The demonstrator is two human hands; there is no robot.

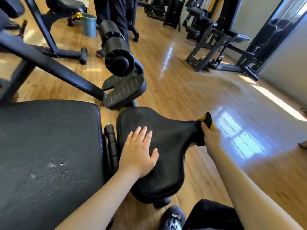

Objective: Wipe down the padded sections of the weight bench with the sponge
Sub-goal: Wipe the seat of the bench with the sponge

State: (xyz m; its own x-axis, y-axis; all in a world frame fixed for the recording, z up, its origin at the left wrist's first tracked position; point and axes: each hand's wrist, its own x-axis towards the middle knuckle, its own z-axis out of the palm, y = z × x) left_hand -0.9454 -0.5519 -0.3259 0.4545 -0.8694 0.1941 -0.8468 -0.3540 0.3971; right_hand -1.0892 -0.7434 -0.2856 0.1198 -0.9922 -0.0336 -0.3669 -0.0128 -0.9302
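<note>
The bench's black padded seat [167, 138] tapers to a narrow tip on the right. My left hand [138, 150] lies flat on the seat's left part, fingers straight and spread. My right hand [211, 138] grips a yellow and black sponge [206, 121] against the narrow tip of the seat. The large black back pad [49, 146] fills the lower left, with pale specks on its surface. A black hinge [111, 143] sits between the two pads.
A black foot plate [124, 90] and foam roller [116, 50] of another machine stand just beyond the seat. A teal bucket [88, 24] and a person's legs [114, 17] are farther back. More black machines [221, 44] stand at the right on the wooden floor. My shoe [172, 218] is below.
</note>
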